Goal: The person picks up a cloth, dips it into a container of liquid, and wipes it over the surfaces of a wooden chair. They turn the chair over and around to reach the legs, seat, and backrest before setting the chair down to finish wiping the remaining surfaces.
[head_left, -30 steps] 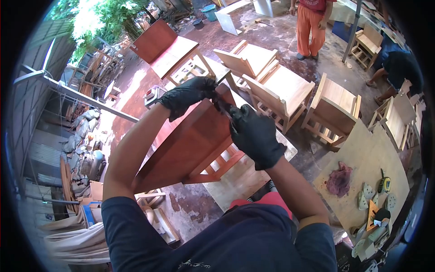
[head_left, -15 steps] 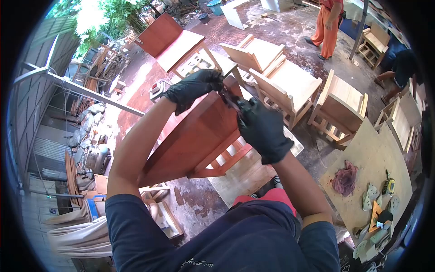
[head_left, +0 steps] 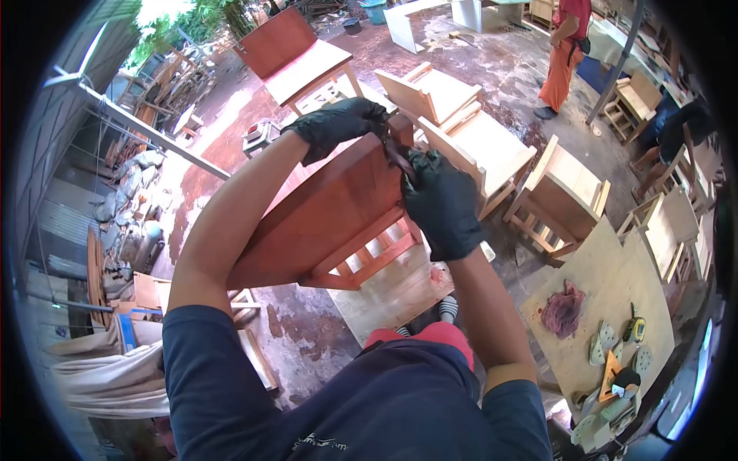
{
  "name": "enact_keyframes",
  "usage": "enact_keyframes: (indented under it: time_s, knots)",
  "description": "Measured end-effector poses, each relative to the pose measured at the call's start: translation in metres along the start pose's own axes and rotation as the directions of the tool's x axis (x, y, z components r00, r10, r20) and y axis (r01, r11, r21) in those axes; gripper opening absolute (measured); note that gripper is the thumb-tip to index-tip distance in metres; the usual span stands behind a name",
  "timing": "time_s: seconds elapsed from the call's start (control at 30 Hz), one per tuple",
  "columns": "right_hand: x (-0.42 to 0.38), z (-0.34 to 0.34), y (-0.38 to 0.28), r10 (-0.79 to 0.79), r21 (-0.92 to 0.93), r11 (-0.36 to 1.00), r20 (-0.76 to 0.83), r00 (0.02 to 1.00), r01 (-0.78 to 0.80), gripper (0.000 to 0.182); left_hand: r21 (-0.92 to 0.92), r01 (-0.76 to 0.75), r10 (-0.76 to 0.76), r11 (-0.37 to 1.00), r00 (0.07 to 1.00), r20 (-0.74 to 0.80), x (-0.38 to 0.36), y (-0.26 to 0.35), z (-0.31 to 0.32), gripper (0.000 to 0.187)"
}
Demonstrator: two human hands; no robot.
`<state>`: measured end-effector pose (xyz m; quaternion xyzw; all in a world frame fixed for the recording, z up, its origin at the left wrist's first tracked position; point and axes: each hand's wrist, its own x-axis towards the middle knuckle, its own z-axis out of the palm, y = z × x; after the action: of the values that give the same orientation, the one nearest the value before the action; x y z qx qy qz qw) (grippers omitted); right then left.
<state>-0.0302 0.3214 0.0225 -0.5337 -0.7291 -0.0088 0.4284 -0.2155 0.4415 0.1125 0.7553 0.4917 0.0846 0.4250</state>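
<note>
A red-brown stained wooden chair (head_left: pixel 319 207) is tilted in front of me, its slatted base to the lower right. My left hand (head_left: pixel 338 127), in a black glove, is closed over the top edge of its backrest, close to the corner post (head_left: pixel 400 129). Beside that post, my right hand (head_left: pixel 442 203), also black-gloved, pinches a thin, dark reddish strip (head_left: pixel 398 159) against the wood. The strip looks like cloth, but the fingers hide most of it.
Several unstained chairs (head_left: pixel 492 150) stand ahead and right. Another stained chair (head_left: pixel 311 73) is farther off. On the plywood board (head_left: pixel 530 307) at right lie a reddish rag (head_left: pixel 563 309), a tape measure (head_left: pixel 635 329) and sanding discs. A person (head_left: pixel 565 58) in orange trousers stands beyond; another bends at far right.
My view has shifted, so the board and chairs on the right sit farther left. Both hands stay at the chair's corner; the right hand has moved slightly along the post.
</note>
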Motion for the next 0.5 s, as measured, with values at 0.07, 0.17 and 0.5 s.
enact_keyframes:
  time_s: [0.07,0.17,0.5]
  knots:
    - [0.007,0.005,-0.002,0.016,0.024,1.0,0.016,1.0,-0.017,0.019,0.044,-0.017,0.016,0.999,0.999,0.038,0.013,-0.013,-0.005,0.037]
    - [0.004,-0.003,-0.007,0.065,0.079,0.995,0.036,0.997,-0.068,0.02,0.227,0.0,-0.016,0.974,0.998,0.067,0.018,-0.005,-0.003,0.039]
    - [-0.076,-0.039,-0.005,0.364,0.16,0.918,0.029,0.931,-0.364,0.021,-0.083,-0.155,0.147,0.984,0.985,-0.096,-0.044,-0.01,-0.029,0.018]
